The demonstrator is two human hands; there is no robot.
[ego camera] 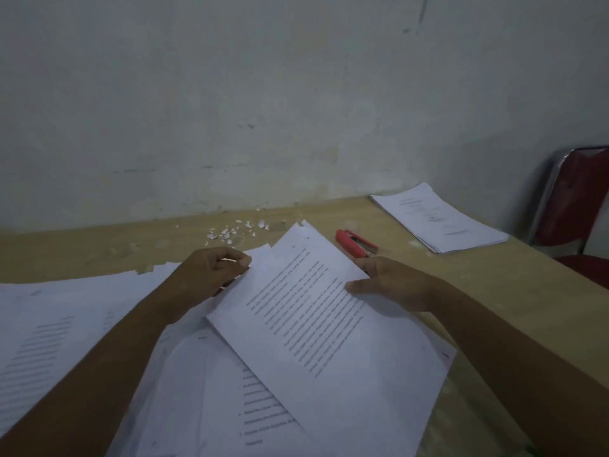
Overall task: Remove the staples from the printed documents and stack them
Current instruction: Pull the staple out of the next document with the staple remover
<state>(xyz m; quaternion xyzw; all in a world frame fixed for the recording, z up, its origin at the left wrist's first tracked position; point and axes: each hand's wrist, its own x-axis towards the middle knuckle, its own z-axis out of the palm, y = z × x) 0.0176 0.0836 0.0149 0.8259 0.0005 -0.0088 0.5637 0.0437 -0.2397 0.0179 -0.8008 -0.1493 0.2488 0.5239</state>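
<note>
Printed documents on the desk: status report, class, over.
Left hand and right hand both grip white printed sheet above loose white pages. Red stapler lies behind; neat white paper stack far right. Nothing blocking.

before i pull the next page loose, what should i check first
1. left hand pinches the held document at its upper left edge: ok
2. right hand grips its right edge, thumb on top: ok
3. staple already out of the held document: cannot tell, too small to see
4. red stapler lies on the table just beyond the right hand: ok
5. finished stack squared up at the far right: ok
6. loose sheets under the arms are spread and overlapping: not ok
</note>
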